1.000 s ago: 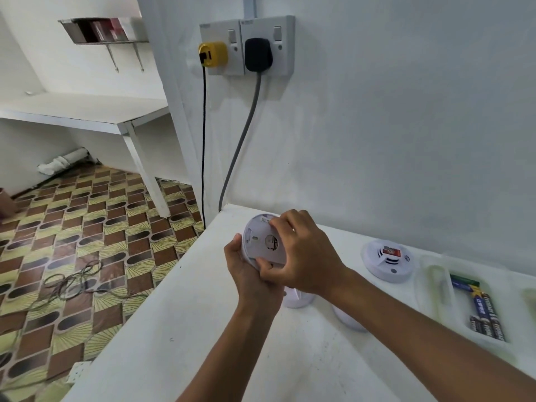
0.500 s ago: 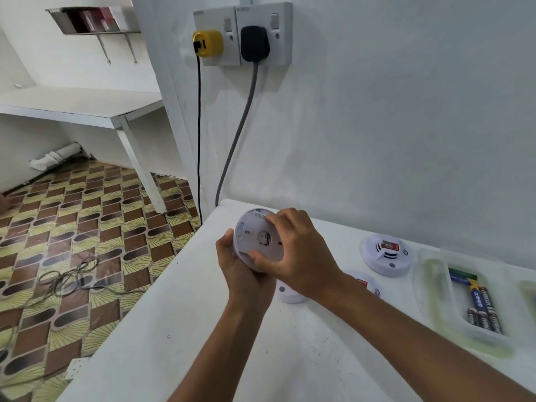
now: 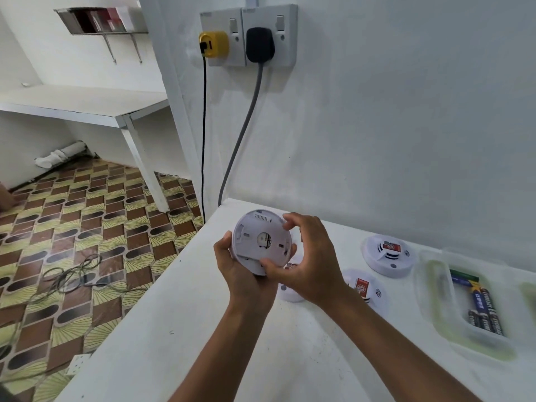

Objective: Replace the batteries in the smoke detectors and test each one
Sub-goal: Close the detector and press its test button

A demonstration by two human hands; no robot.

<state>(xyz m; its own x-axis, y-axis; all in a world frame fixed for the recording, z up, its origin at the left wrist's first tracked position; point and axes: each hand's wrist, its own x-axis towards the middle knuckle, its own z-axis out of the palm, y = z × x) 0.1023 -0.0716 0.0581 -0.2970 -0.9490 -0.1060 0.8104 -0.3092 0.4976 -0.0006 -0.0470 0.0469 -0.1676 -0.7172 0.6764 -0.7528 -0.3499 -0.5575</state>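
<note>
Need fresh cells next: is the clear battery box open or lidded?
Open: the clear box has no lid on it, and the batteries lie exposed inside.

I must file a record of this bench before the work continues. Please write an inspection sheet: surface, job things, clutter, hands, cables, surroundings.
Surface: white table, scuffed.
Job things: held smoke detector, back side facing the camera; three more detectors on the table, far one, near one, one mostly hidden behind the hands; batteries in a clear tray.
Clutter: nothing seen.
Hands: left hand holds the detector from beneath; right hand grips its rim.
Cables: black cable from yellow plug; grey cable from black plug; loose wires on floor.
Surroundings: white wall, patterned floor, wall shelf.
</note>
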